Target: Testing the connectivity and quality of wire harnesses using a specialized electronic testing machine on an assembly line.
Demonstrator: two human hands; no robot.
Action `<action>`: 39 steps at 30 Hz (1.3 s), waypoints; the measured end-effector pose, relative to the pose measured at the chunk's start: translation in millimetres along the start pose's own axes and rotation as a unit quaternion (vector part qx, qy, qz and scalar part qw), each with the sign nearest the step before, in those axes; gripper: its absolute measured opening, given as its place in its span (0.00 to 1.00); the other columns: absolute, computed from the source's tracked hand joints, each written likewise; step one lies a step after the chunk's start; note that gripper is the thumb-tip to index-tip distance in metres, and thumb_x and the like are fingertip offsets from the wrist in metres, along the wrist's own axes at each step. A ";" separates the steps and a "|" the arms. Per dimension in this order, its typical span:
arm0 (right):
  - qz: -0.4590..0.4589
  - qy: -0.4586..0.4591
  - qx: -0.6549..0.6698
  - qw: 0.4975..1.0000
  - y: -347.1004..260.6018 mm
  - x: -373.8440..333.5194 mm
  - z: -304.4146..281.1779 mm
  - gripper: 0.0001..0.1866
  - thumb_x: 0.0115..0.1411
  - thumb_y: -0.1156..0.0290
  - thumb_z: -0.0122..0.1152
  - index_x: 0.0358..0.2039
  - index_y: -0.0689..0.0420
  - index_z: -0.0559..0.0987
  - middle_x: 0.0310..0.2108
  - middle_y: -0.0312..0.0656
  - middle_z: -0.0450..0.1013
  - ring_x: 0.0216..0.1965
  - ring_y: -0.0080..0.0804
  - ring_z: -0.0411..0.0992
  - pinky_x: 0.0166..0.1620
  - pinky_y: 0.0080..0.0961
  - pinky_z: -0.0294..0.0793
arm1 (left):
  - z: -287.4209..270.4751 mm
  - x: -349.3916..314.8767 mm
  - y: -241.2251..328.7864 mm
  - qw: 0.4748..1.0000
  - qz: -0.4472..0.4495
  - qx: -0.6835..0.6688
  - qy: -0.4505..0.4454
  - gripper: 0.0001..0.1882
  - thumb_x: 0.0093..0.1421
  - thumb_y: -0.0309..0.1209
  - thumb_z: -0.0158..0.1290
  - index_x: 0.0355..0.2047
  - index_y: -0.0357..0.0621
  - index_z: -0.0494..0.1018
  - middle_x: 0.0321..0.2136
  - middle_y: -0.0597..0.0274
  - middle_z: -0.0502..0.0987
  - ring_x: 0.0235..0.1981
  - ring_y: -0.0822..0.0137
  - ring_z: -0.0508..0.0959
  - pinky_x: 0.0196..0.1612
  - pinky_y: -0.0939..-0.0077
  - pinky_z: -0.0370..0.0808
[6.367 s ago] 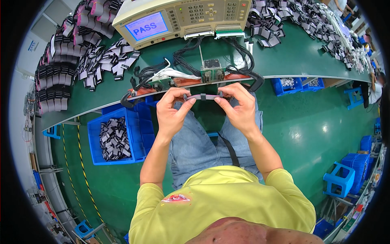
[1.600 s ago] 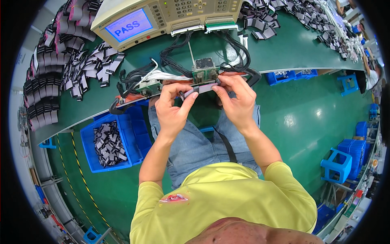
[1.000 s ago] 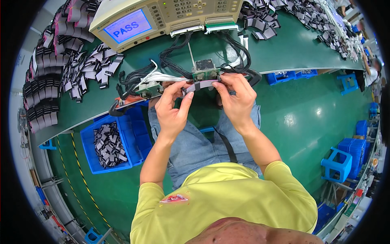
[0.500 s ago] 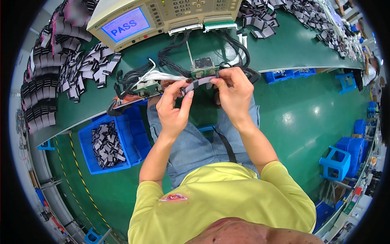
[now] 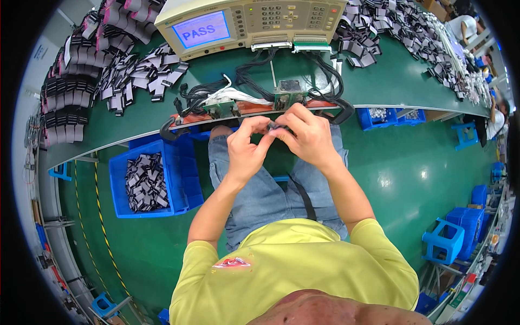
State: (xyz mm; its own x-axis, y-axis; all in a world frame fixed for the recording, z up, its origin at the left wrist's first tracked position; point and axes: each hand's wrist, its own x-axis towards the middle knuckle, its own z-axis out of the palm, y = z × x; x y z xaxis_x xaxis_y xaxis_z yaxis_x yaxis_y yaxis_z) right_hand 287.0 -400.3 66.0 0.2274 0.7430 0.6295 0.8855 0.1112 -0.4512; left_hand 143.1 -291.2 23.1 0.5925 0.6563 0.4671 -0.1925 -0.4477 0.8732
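Note:
Between my two hands, just in front of the bench edge, is a short grey ribbon cable (image 5: 276, 126) with black connectors, mostly covered by fingers. My left hand (image 5: 248, 149) pinches one end of it between thumb and fingers. The other end sits in the pinch of my right hand (image 5: 310, 138), close against the left fingertips. Right beyond the hands, a small green fixture board (image 5: 288, 97) stands at the bench edge, wired with black and white leads. A second board (image 5: 221, 110) is to its left.
A cream bench tester (image 5: 249, 27) with a lit screen stands at the back of the green bench (image 5: 216, 70). Ribbon cables lie piled at left (image 5: 138, 76) and right (image 5: 363, 32). A blue bin (image 5: 116, 189) of cables stands below left; black clamps (image 5: 342, 112) grip the bench edge.
My hands have moved back from the fixture board and closer together. The ribbon cable, stretched between them near the board before, is now bunched between the fingertips. The view has shifted slightly.

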 end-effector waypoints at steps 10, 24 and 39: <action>0.113 0.104 -0.031 0.988 -13.8 4.7 15.9 0.06 0.61 0.69 0.71 0.32 0.55 0.82 0.28 0.38 0.72 0.24 0.43 0.76 0.25 0.38 0.73 | 9.6 23.4 4.1 0.991 0.018 0.133 -0.003 0.11 0.60 0.21 0.66 0.43 0.36 0.79 0.34 0.54 0.85 0.34 0.61 0.86 0.40 0.71 0.82; 0.154 0.116 -0.054 0.980 -14.0 10.9 22.2 0.05 0.60 0.71 0.71 0.32 0.57 0.82 0.28 0.40 0.75 0.25 0.46 0.76 0.27 0.39 0.74 | 13.0 32.5 -5.5 0.994 0.000 0.105 -0.008 0.13 0.58 0.21 0.66 0.43 0.36 0.79 0.35 0.55 0.84 0.32 0.62 0.85 0.37 0.70 0.82; 0.155 0.151 -0.103 0.971 -9.2 13.8 36.6 0.08 0.62 0.66 0.69 0.31 0.54 0.79 0.30 0.39 0.75 0.25 0.48 0.77 0.26 0.42 0.75 | 24.2 33.3 -14.3 0.988 0.037 0.139 0.053 0.06 0.61 0.23 0.64 0.38 0.37 0.79 0.33 0.53 0.83 0.31 0.53 0.84 0.34 0.65 0.80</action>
State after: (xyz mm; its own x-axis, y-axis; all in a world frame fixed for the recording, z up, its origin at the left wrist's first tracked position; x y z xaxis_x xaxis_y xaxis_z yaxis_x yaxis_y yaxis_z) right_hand 267.2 -366.9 55.7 0.5764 0.4893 0.6546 0.8109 -0.2433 -0.5322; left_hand 184.6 -277.7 22.8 0.4969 0.6686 0.5532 -0.0006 -0.6372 0.7707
